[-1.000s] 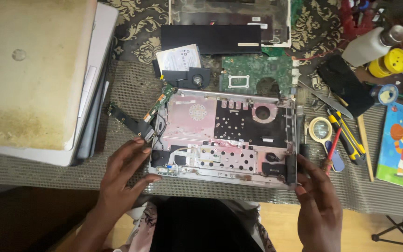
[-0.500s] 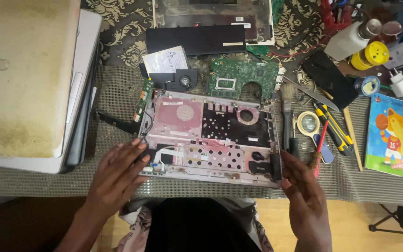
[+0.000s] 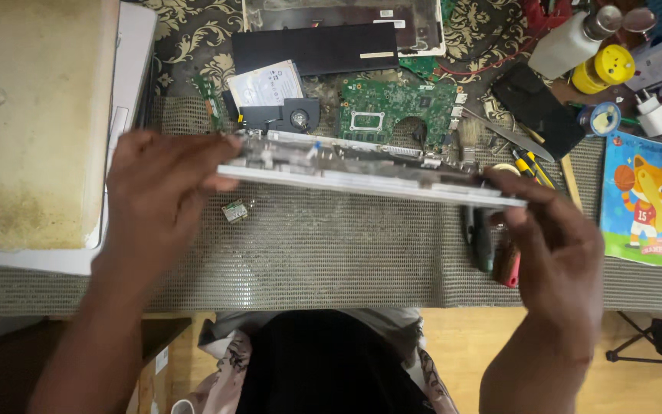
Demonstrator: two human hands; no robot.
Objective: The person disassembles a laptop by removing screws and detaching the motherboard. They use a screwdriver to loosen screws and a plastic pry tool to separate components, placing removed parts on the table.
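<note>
Above the mat [image 3: 331, 245], both hands grip what looks like a laptop shell [image 3: 362, 172].

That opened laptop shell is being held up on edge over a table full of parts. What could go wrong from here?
The laptop shell is gripped only at its ends by the left hand and right hand, so it might slip and drop onto the green circuit board just behind it.

A small loose chip lies on the mat below; setting the shell down could crush it.

Screwdrivers by the right hand could get knocked off the edge.
</note>
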